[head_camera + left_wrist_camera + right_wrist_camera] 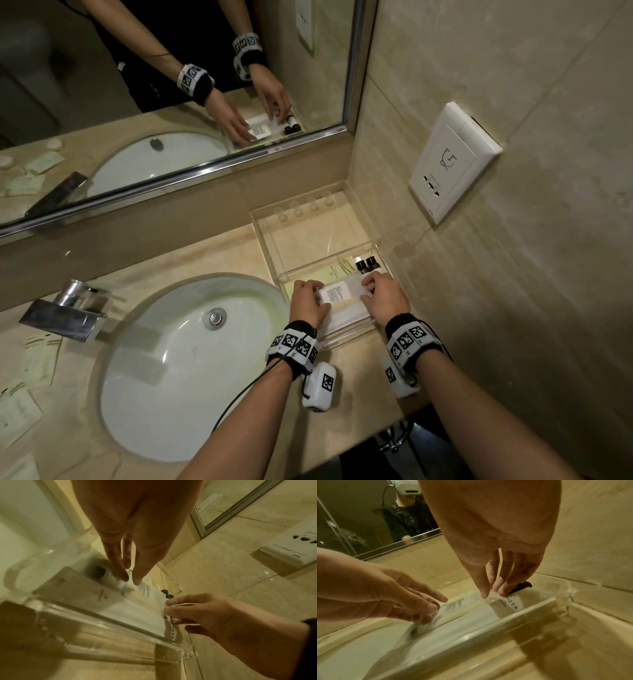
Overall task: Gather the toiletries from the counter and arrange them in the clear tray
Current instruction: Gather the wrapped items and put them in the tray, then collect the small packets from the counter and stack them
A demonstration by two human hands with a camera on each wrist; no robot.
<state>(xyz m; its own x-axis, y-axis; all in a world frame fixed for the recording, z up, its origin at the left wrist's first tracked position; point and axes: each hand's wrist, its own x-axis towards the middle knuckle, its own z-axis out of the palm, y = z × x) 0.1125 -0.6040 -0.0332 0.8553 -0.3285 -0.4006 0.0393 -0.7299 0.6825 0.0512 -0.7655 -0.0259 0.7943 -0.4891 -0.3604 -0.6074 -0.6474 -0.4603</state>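
A clear tray stands in the counter's right corner beside the sink. Both hands hold a flat white packet with a printed label low inside its front part. My left hand pinches the packet's left end, as the left wrist view shows at the left hand on the packet. My right hand pinches the right end, with thumb and fingers closed on it in the right wrist view. Two small black-capped bottles stand behind it, beside a pale green packet.
The white sink and chrome faucet lie to the left. Several pale packets rest on the counter at far left. A wall socket sits on the right wall, a mirror behind. The counter's front edge is close below my wrists.
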